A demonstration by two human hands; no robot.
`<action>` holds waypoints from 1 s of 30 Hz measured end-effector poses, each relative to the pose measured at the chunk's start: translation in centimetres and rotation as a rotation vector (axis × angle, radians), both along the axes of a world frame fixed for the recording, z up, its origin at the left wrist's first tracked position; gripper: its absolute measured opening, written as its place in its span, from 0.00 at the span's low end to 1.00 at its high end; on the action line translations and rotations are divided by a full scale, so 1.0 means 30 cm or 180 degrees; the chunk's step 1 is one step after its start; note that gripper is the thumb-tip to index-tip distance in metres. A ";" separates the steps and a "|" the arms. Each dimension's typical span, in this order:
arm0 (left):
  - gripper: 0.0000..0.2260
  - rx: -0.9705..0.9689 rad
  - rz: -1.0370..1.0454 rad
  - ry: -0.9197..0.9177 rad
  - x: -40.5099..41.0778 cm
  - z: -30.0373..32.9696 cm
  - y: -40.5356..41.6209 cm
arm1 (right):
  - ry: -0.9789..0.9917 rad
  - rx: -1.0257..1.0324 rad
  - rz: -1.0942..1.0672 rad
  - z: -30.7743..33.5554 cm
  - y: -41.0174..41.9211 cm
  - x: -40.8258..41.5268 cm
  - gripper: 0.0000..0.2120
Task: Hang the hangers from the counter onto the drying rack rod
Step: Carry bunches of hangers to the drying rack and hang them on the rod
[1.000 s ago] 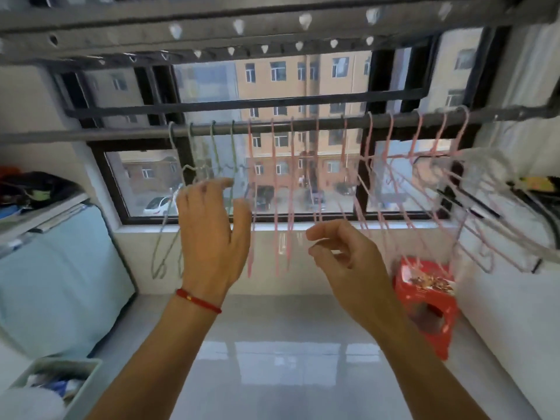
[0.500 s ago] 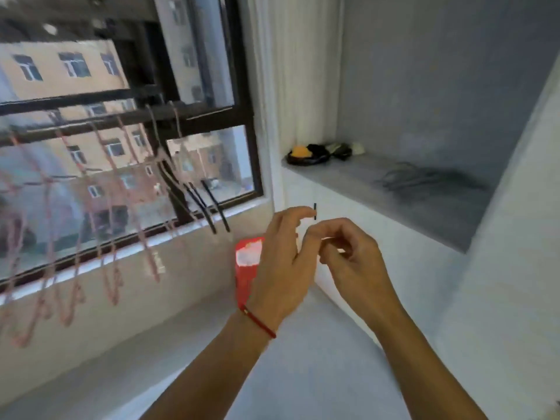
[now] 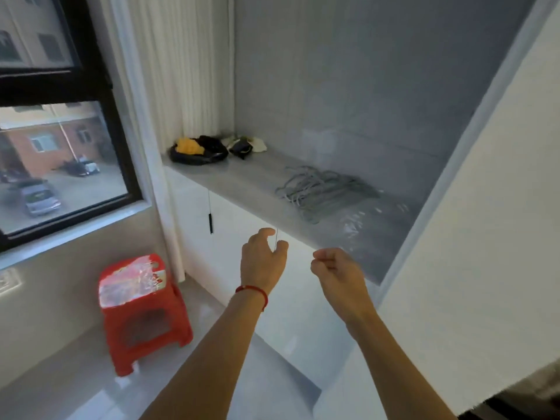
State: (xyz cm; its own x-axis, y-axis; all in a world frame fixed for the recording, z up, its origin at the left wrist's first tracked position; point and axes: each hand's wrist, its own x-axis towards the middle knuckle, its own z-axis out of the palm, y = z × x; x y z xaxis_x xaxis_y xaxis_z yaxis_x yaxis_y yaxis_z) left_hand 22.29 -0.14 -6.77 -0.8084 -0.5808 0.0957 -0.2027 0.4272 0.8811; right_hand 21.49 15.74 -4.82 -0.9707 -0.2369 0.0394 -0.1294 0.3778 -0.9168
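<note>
Window [image 3: 60,165]: far left, dark frame, parked cars outside; drying rack rod out of view.

Red stool [image 3: 142,310]: on the floor below the sill, its top glossy with glare.

Dark basin with yellow contents [image 3: 197,151]: back left corner of the counter [image 3: 242,180], small dark and pale items just beside it.

Left hand [image 3: 263,258]: raised in front of the cabinet face below the counter edge, red cord at the wrist, fingers loosely curled, nothing gripped. A thin vertical line between thumb and forefinger looks like the cabinet door seam, not an object.

Hangers [image 3: 324,189]: grey tangled heap lying on the counter, centre right, apart from both hands.

Right hand [image 3: 335,269]: just right of the left, short of the counter edge, fingers curled inward, thumb against forefinger; whether it pinches something thin cannot be told, nothing visible in it.

Clear plastic wrap [image 3: 372,222]: beside the heap, on its near right side.

Risk, judged: hooks appear interlocked, so lifting one may drag several and spill them over the edge; the wrap may snag and come along.

Change against the earlier frames: the view has swung from the loaded rod to the counter alcove; the hands, previously up at the hung hangers, are now lower and reaching toward the heap.
</note>
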 end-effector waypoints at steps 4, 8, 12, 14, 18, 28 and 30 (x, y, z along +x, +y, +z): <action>0.22 -0.0019 -0.0132 -0.0409 -0.248 -0.104 -0.123 | -0.0500 0.0054 -0.0060 -0.083 -0.105 -0.215 0.12; 0.32 -0.0575 -0.0705 -0.0890 -0.420 -0.175 -0.183 | -0.0569 0.0212 -0.0079 -0.182 -0.173 -0.455 0.17; 0.35 -0.1126 -0.1016 -0.1355 -0.610 -0.232 -0.245 | -0.0525 0.0495 -0.0196 -0.295 -0.256 -0.727 0.23; 0.36 -0.1295 -0.1113 -0.1532 -0.712 -0.268 -0.269 | -0.0553 0.0636 -0.0288 -0.361 -0.303 -0.856 0.32; 0.32 -0.1454 -0.1294 -0.1859 -0.925 -0.341 -0.321 | -0.0485 0.1758 -0.0367 -0.487 -0.373 -1.070 0.50; 0.27 -0.1775 -0.1411 -0.2363 -1.047 -0.455 -0.360 | -0.0054 0.2240 -0.1130 -0.565 -0.474 -1.230 0.47; 0.26 -0.1655 -0.1554 -0.2530 -1.056 -0.438 -0.373 | -0.0220 0.2122 -0.1125 -0.542 -0.454 -1.234 0.46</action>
State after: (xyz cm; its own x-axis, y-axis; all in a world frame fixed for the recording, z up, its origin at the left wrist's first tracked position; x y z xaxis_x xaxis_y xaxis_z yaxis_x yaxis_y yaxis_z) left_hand -9.40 -11.33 -19.93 -0.8819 -0.2169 -0.4185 -0.3443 0.9028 0.2576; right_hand -15.55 2.12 -21.07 -0.9884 0.1366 -0.0669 0.1519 0.8632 -0.4814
